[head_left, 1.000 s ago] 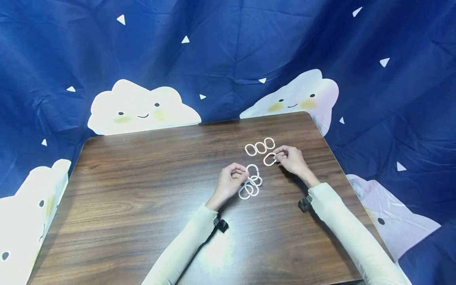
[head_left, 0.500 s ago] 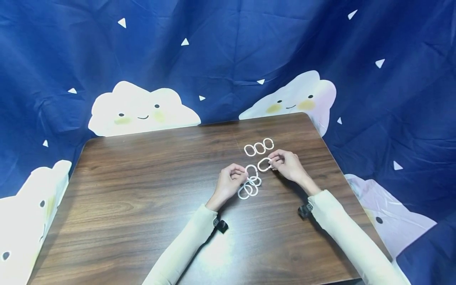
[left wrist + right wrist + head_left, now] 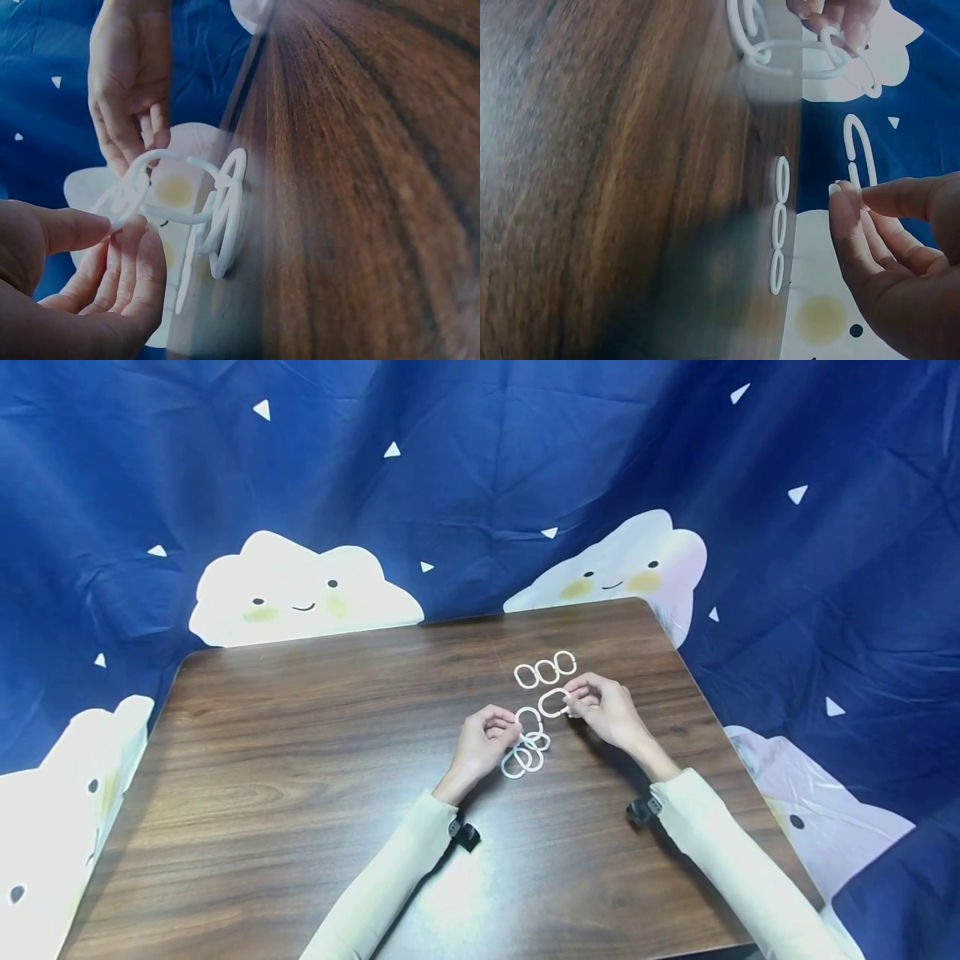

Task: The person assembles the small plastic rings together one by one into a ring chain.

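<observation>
My left hand [image 3: 483, 743] pinches a white oval plastic ring [image 3: 539, 720] between thumb and fingertips. Several interlinked white rings [image 3: 180, 218] hang from it in a short chain, their lower ones close to or on the tabletop. To the right, my right hand [image 3: 607, 710] pinches a separate white ring [image 3: 541, 704] by one end. In the right wrist view this ring [image 3: 870, 150] has a small gap in its side and stands clear of the chain. The two hands are close together, with the two pinched rings almost side by side in the head view.
Three loose white rings [image 3: 537, 675] lie in a slanting row on the brown wooden table [image 3: 300, 760], just beyond the hands. A blue curtain [image 3: 450, 485] with white cloud prints hangs behind and beside the table.
My right hand has moved left and slightly toward me, bringing its ring close to the chain's top ring. The left hand has stayed almost still.
</observation>
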The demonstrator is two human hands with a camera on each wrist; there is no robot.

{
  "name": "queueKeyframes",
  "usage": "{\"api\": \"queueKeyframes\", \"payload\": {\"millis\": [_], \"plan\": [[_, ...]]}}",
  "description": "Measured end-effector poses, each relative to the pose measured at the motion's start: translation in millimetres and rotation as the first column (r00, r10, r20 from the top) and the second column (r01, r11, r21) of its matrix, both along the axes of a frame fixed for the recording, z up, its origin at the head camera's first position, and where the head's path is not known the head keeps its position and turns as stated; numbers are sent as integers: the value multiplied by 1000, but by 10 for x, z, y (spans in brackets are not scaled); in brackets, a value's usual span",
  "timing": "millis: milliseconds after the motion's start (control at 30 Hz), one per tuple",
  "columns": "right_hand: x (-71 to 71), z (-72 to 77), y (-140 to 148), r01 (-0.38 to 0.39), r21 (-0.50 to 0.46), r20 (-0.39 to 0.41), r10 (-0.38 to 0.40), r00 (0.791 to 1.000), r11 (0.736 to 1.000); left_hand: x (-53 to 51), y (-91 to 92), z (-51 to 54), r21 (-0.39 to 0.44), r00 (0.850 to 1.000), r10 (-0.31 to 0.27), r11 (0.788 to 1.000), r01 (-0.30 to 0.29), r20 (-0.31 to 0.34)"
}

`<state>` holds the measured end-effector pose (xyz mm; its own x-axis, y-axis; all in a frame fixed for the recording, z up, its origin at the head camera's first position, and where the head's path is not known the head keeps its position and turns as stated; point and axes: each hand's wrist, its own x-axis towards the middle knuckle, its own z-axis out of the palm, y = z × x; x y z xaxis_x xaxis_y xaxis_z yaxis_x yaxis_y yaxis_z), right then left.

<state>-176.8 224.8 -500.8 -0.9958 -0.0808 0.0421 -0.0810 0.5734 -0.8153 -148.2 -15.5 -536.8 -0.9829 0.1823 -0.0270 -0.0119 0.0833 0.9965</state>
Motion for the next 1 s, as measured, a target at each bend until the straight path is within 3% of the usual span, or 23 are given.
{"api": "queueKeyframes", "payload": {"millis": [367,1000], "plan": [[80,97,-81,-40,-163,24,44,999,986,15,0,12,4,1000,12,1000,-12,9],[122,90,-194,-75,-215,83,95,992,974,19,20,47,23,1000,7,1000,-7,-13]]}}
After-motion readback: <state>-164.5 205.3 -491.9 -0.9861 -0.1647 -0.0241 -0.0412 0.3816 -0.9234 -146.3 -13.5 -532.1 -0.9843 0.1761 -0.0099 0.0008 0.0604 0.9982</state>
